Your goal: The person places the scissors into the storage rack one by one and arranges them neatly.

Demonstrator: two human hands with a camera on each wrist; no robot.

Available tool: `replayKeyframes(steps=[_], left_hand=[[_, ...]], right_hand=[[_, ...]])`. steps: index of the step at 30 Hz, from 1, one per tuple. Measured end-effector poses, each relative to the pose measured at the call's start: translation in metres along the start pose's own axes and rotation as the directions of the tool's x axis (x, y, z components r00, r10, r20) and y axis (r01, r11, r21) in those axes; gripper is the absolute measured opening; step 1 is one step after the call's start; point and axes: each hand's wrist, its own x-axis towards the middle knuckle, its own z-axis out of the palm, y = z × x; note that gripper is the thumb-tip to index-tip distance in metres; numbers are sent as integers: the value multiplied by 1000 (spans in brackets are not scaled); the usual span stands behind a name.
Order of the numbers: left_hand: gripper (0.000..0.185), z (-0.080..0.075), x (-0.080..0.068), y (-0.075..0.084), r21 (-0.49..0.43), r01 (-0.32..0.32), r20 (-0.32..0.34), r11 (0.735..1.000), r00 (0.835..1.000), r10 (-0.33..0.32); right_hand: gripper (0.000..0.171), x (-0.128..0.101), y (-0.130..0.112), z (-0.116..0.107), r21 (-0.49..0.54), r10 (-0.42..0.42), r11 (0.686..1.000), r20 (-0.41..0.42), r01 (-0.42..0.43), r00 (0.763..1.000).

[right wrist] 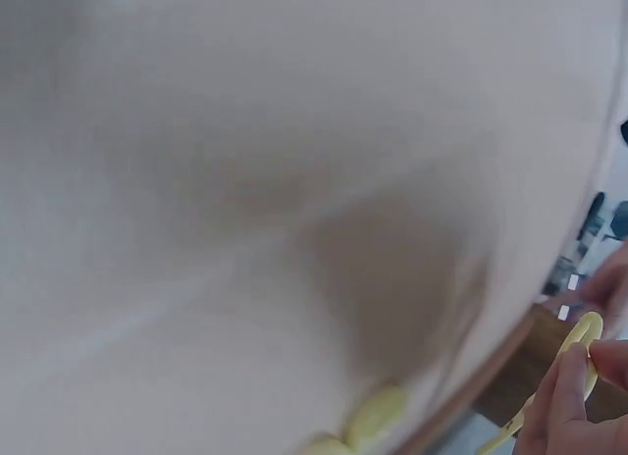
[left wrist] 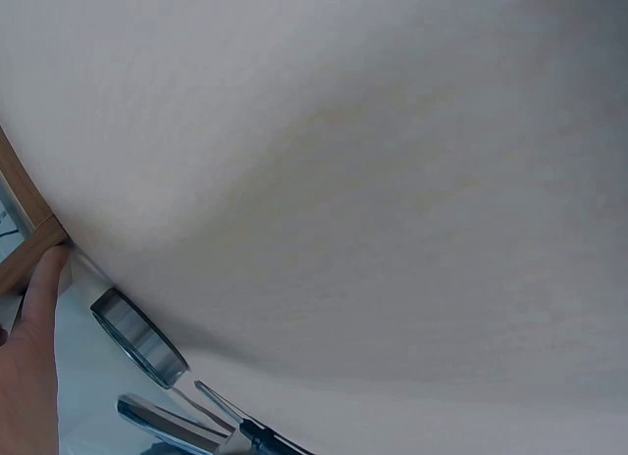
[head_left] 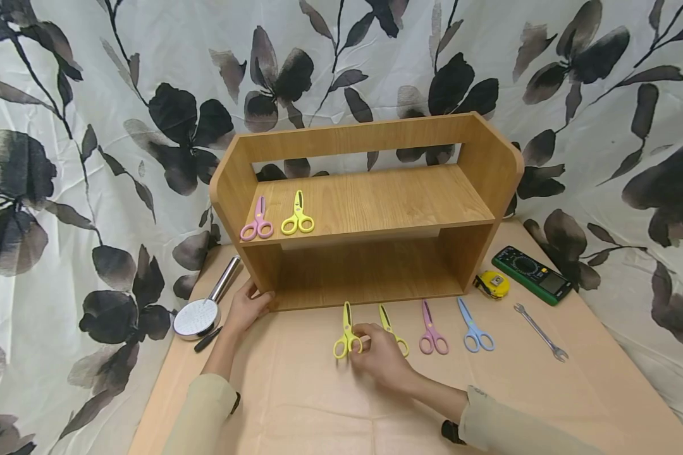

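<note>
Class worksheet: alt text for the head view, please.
A person's right hand pinches yellow scissors before a two-level wooden shelf, which the left hand touches. A pink pair and another yellow pair rest on its upper level; three more lie on the table.

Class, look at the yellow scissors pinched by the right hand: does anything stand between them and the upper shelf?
Nothing loose is visible between the held yellow scissors and the upper shelf. Only its raised front edge would probably need lifting over. The pink pair and another yellow pair lie toward the left end.
</note>
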Motion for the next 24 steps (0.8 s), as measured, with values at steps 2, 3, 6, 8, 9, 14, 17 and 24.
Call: replayKeyframes(steps=[2, 3, 6, 8, 9, 14, 17, 24], left_hand=[[71, 0, -1, 0, -1, 3, -2, 1000, 1000, -3], [71, 0, -1, 0, -3, 3, -4, 1000, 1000, -3], [71, 0, -1, 0, -9, 3, -3, 1000, 1000, -4], [71, 0, -1, 0, -8, 2, -7, 1000, 1000, -2], [72, 0, -2, 0, -3, 0, -5, 1000, 1000, 0], [75, 0, -2, -1, 6, 1, 1, 1000, 1000, -1], [74, 0, -1, -1, -1, 3, 3, 1000, 1000, -3], [73, -2, 2, -3, -27, 29, 3, 999, 1000, -29]], right_hand=[[39, -3, -10, -5, 28, -2, 1000, 2, 2, 1000], [39, -4, -15, -8, 43, -5, 999, 4, 5, 1000], [38, -9, -35, -17, 62, -16, 998, 7, 16, 1000], [38, -12, -48, -25, 63, -33, 998, 9, 32, 999], [39, -13, -55, -29, 65, -43, 997, 11, 42, 999], [38, -16, -86, -48, 90, -115, 990, 16, 113, 993], [39, -15, -101, -59, 130, -146, 981, 21, 142, 989], [40, 3, -133, -82, 74, -295, 952, -30, 296, 955]])
